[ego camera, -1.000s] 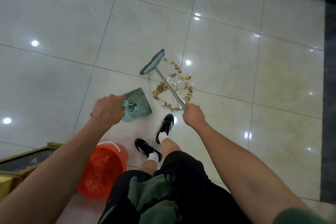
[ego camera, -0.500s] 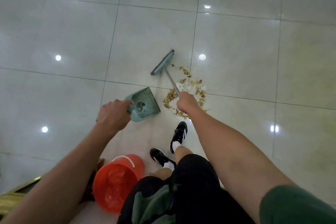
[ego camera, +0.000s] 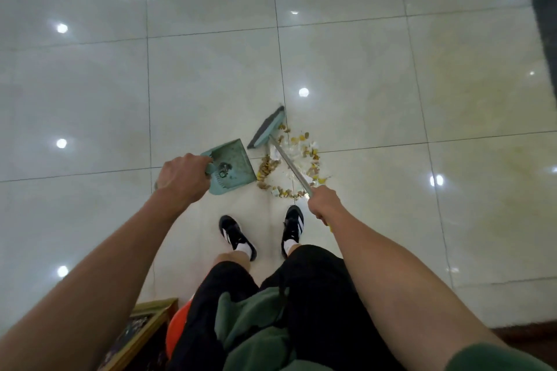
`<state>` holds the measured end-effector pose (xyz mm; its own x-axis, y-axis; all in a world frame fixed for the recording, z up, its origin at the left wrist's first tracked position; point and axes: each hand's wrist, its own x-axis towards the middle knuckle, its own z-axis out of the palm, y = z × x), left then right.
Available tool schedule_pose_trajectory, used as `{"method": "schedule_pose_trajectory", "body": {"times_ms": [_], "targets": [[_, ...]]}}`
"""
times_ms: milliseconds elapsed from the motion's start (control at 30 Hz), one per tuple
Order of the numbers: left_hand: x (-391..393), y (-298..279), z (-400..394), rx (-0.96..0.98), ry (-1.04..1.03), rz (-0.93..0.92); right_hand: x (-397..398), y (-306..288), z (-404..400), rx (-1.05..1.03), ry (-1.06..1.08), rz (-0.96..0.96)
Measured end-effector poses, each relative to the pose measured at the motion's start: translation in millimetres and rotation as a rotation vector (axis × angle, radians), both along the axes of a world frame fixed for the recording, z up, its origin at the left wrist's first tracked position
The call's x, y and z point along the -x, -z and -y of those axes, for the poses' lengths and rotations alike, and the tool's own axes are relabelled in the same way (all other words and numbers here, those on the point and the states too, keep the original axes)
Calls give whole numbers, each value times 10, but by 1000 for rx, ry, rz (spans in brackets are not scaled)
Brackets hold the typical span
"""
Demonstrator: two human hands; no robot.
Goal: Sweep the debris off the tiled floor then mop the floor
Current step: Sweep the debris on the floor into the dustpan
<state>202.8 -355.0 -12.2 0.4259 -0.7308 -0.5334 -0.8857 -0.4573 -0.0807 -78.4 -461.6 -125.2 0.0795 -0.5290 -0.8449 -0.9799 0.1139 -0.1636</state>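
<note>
A pile of yellow-brown and white debris (ego camera: 291, 163) lies on the glossy tiled floor (ego camera: 361, 75), just ahead of my feet. My left hand (ego camera: 182, 179) grips the handle of a teal dustpan (ego camera: 230, 166), whose mouth sits at the pile's left edge. My right hand (ego camera: 324, 202) is closed around the metal handle of a teal broom (ego camera: 266, 129). The broom head rests on the floor at the far left side of the pile, its shaft crossing over the debris.
My black shoes (ego camera: 236, 235) stand behind the pile. An orange bucket (ego camera: 177, 328) is partly hidden behind my left leg, beside a gold-framed dark object (ego camera: 141, 331) at the lower left. A dark strip (ego camera: 542, 24) borders the floor on the right.
I have stepped closer, so both feet stand side by side behind the pile. The dustpan has come up against the pile's left edge. The bucket has slid behind my leg in view.
</note>
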Motion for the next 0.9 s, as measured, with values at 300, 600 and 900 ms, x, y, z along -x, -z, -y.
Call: {"method": "schedule_pose_trajectory", "body": {"times_ms": [300, 600, 900], "targets": [[-567, 34, 284, 20, 237, -37, -300, -161, -428, 33, 116, -89], [-1378, 58, 192, 28, 361, -104, -874, -370, -1143, 9, 347, -116], [-1552, 8, 359, 30, 438, -89, -812, -427, -1426, 175, 281, -116]]}}
